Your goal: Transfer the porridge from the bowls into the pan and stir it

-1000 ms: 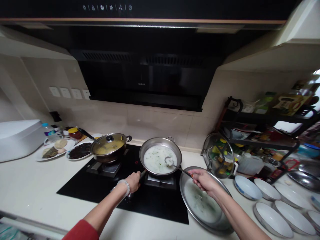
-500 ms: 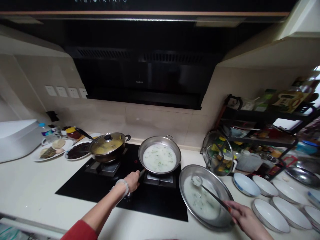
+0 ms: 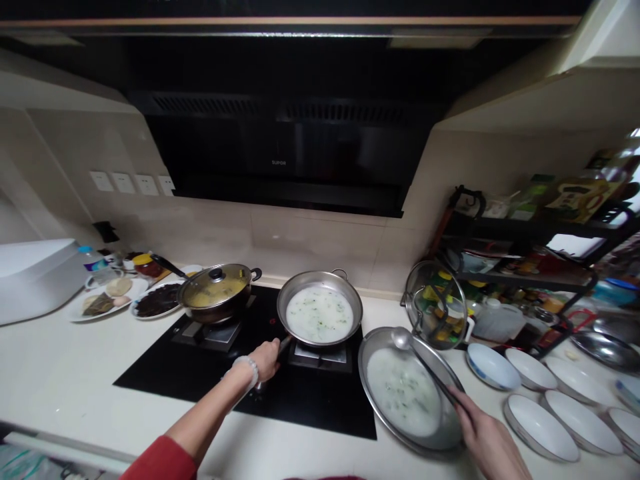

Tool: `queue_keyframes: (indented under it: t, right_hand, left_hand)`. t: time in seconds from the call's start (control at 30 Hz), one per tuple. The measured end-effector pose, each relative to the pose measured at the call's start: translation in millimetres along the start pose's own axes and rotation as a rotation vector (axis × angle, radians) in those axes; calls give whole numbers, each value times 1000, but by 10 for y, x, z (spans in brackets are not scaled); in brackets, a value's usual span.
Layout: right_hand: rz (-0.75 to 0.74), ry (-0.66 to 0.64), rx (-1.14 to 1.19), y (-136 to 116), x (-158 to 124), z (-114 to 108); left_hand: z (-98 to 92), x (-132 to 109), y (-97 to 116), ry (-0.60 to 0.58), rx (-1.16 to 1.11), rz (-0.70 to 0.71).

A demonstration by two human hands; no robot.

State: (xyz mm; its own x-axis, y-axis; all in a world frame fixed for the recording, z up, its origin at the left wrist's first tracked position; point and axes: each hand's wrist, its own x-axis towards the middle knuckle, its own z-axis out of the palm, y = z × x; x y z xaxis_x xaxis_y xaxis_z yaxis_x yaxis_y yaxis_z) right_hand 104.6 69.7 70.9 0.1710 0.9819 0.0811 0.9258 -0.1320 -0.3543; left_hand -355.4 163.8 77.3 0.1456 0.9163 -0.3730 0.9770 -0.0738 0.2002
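My left hand [image 3: 265,361] is closed around the handle of a steel frying pan [image 3: 354,293] on the right burner. White soup [image 3: 320,315] with green bits fills much of that pan. My right hand [image 3: 483,423] grips a ladle [image 3: 425,365] by its dark handle. The ladle's bowl is above the far rim side of a large metal basin [image 3: 373,400] on the counter. Similar white soup [image 3: 403,387] with greens lies in the basin. The basin stands to the right of the cooktop.
A lidded dark pan [image 3: 215,293] sits on the left burner of the black cooktop [image 3: 320,403]. Several bowls [image 3: 543,427] stand at the right. A glass lid [image 3: 434,303] leans by the rack [image 3: 525,283]. Plates of food [image 3: 157,300] lie left; the range hood [image 3: 280,153] hangs overhead.
The ladle has lifted out of the soup in the basin and moved slightly away from me, its bowl turned over. My left hand stays on the pan handle.
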Motion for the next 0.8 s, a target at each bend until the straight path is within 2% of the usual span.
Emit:
queue_keyframes:
  t: [0.1,0.2,0.4,0.6,0.8]
  right_hand:
    - [-9,-39,267,-314,210,-54]
    - [-79,-99,424,-722,371,-32]
    - [-234,-161,257,-1413,683,198]
    - [-260,-230,68,-1762,849,395]
    - [-93,-332,460,-1865,954,508]
  left_hand:
    - [7,8,-3,8,-2,-8]
    - [13,7,-2,16,-2,-5]
    - [-20,-31,33,22,35,-2]
    - [-28,-36,46,20,48,-12]
    - [10,-11,6,23,25,-6]
